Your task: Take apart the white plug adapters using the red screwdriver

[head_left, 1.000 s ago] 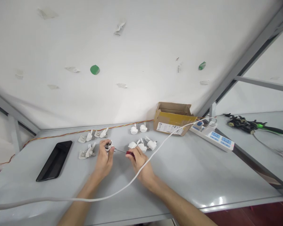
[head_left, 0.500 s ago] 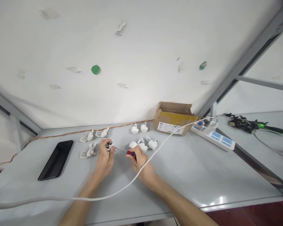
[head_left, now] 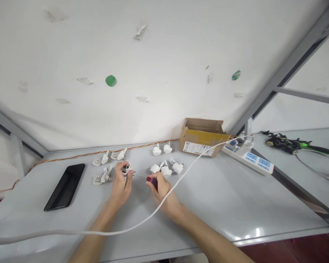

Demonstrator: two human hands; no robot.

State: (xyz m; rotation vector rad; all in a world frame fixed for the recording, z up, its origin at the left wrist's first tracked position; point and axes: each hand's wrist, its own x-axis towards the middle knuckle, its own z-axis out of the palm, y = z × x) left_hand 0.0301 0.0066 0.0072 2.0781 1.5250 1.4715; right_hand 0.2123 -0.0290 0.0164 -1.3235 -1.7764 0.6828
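Note:
Between the thumb and fingers of my left hand [head_left: 122, 184] is a white power plug [head_left: 128, 168], its pins pointing right. My right hand [head_left: 162, 191] is closed round the red handle of a screwdriver [head_left: 151, 180]. The thin shaft reaches left to the pin side of the plug; whether the tip sits in a screw is too small to tell. Left of my left hand lie opened plugs [head_left: 102, 175] in separate pieces. Several closed-looking white plugs [head_left: 166, 171] lie just beyond my right hand, and two more plugs [head_left: 157, 149] stand behind them.
A black phone [head_left: 65, 187] lies at the left. An open cardboard box [head_left: 204, 138] stands against the wall, beside a power strip [head_left: 252, 159]. A white cable [head_left: 153, 211] crosses in front of my forearms. Black clamps [head_left: 283, 143] lie at the far right.
Both hands hold almost the same position, with the screwdriver still at the plug. My right hand has shifted very slightly left; the view has moved a little.

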